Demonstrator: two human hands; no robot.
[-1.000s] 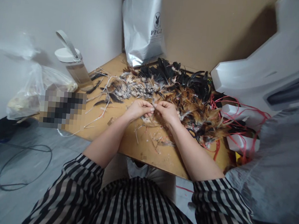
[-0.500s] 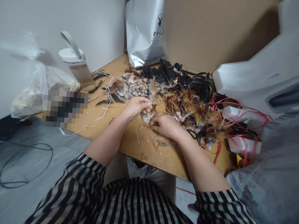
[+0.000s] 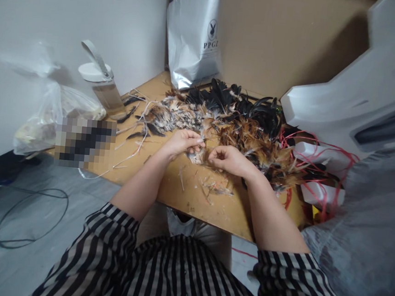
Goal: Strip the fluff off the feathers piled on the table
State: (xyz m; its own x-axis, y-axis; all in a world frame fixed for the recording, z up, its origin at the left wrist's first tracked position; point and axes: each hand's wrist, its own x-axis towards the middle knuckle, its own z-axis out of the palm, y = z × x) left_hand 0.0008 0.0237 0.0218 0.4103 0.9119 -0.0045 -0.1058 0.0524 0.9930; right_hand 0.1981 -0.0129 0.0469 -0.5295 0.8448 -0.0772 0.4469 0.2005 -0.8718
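My left hand (image 3: 187, 143) is closed in a pinch on a small tuft of feathers (image 3: 196, 156) over the wooden table (image 3: 167, 182). Just to its right, my right hand (image 3: 226, 159) has its thumb and forefinger pressed together; what they hold, if anything, is too small to name. Brown feathers (image 3: 243, 136) lie beyond my right hand, grey-and-white feathers (image 3: 179, 114) beyond my left one, and black feathers (image 3: 219, 94) at the back. Loose feather scraps (image 3: 218, 187) lie near the table's front edge.
A silver-white bag (image 3: 193, 37) stands at the back. To the left are a lidded bottle (image 3: 102, 86), a clear plastic bag (image 3: 44, 121) and a pale string. Red string (image 3: 338, 155) tangles around white blocks (image 3: 321, 195) at the right. A black cable loops on the floor.
My right hand has moved right and slightly up, away from the tuft. My left hand has shifted a little to the right. The scraps on the table show more fully.
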